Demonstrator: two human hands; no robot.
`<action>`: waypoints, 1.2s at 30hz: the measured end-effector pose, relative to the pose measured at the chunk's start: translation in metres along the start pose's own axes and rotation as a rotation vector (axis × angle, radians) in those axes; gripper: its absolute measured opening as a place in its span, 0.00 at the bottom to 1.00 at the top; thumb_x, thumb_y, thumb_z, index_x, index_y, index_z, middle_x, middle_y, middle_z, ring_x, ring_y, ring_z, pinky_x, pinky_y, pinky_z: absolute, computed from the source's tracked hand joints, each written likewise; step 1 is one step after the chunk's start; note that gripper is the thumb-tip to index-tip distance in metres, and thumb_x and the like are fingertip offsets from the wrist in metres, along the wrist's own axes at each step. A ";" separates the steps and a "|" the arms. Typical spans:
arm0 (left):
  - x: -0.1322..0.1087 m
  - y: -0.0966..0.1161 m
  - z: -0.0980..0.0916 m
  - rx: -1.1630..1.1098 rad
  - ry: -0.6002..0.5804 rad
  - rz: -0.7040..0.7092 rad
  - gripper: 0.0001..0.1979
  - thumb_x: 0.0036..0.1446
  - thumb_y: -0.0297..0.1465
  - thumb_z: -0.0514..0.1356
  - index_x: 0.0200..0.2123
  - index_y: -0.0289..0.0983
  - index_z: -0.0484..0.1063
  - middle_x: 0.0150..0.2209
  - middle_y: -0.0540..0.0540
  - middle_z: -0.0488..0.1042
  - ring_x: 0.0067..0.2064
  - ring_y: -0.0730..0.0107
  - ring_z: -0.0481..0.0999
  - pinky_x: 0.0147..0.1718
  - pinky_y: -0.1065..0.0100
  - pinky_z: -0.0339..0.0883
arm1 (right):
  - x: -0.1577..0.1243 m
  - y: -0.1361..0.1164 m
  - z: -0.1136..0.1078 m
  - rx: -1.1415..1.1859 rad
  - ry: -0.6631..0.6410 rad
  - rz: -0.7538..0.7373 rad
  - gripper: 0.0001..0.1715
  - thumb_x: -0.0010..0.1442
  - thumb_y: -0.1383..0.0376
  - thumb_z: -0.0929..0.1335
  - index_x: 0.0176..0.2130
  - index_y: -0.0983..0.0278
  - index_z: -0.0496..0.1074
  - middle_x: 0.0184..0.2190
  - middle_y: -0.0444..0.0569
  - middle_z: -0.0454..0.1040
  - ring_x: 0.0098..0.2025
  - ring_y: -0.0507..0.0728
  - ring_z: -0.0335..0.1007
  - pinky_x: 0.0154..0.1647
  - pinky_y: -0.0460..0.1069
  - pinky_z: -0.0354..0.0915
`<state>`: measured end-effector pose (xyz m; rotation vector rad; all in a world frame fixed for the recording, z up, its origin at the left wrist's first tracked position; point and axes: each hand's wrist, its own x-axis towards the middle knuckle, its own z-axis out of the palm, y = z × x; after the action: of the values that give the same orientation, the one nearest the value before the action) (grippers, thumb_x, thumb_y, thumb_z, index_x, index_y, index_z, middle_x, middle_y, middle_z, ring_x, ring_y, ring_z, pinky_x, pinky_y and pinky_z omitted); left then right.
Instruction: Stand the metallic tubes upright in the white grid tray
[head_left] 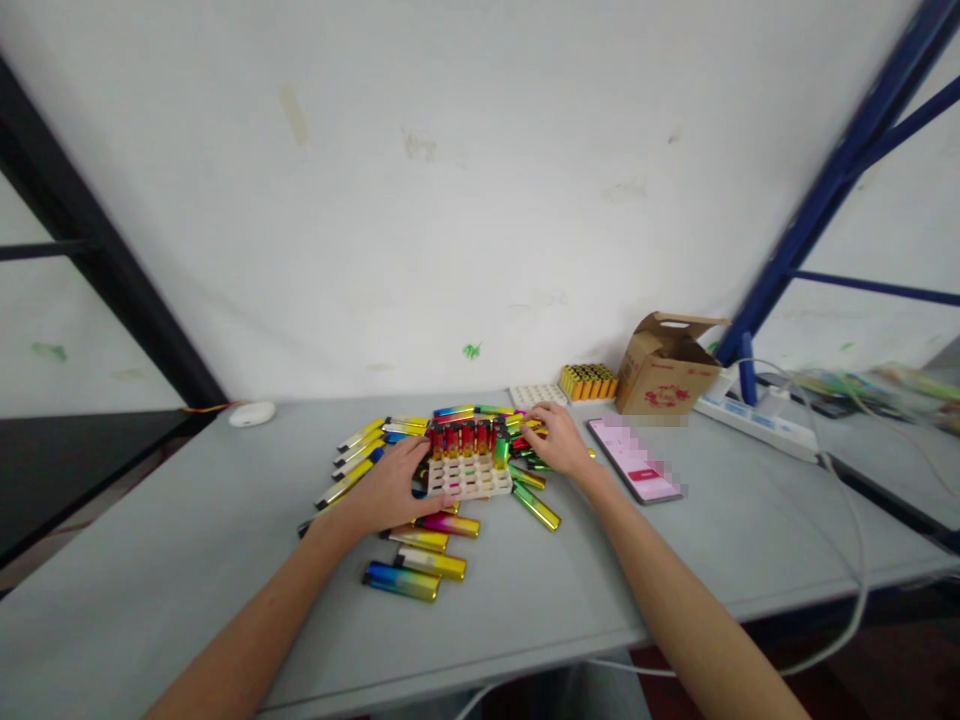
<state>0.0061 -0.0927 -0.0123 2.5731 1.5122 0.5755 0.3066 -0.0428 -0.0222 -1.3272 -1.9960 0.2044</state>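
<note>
My left hand (pixel 394 485) grips the left end of a white tray (pixel 471 484) with rows of holes, thumb along its near edge. Red-and-gold lighters (pixel 467 438) stand upright in its far rows. A green lighter (pixel 501 450) stands at the right end, and the nearer holes show bare. Just right of the tray, my right hand (pixel 555 437) bends its fingers round a lighter in the pile, mostly hidden by them. Loose lighters in mixed colours lie around and beneath the tray, among them a blue-and-yellow lighter (pixel 403 581) and a green-and-yellow lighter (pixel 536 506).
Against the wall are another white tray (pixel 536 396), a tray filled with orange lighters (pixel 589 382) and an open cardboard box (pixel 664 375). A phone (pixel 634 462) lies right of my right hand. Farther right are a power strip (pixel 757 425) and cables. A white case (pixel 253 414) sits far left.
</note>
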 end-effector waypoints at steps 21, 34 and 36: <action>0.004 0.010 -0.006 -0.063 0.007 0.014 0.37 0.45 0.55 0.64 0.51 0.35 0.69 0.52 0.34 0.73 0.54 0.42 0.72 0.53 0.49 0.66 | -0.022 -0.045 -0.043 -0.074 -0.628 -0.026 0.16 0.43 0.55 0.77 0.31 0.60 0.77 0.26 0.44 0.77 0.26 0.53 0.67 0.25 0.46 0.52; 0.003 0.002 -0.001 -0.047 0.015 0.015 0.39 0.46 0.58 0.62 0.53 0.34 0.68 0.53 0.34 0.72 0.54 0.43 0.72 0.52 0.50 0.67 | -0.025 -0.041 -0.042 -0.050 -0.646 -0.074 0.04 0.46 0.64 0.71 0.26 0.63 0.74 0.24 0.43 0.74 0.25 0.51 0.62 0.25 0.46 0.53; 0.003 0.001 -0.001 -0.041 0.009 0.006 0.40 0.46 0.58 0.62 0.53 0.34 0.69 0.53 0.33 0.72 0.54 0.42 0.71 0.52 0.50 0.67 | -0.024 -0.037 -0.044 0.009 -0.661 -0.059 0.05 0.45 0.65 0.71 0.27 0.64 0.74 0.25 0.43 0.74 0.26 0.51 0.63 0.26 0.45 0.54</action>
<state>0.0083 -0.0907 -0.0106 2.5486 1.4806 0.6134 0.3128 -0.0911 0.0169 -1.2968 -2.5615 0.6964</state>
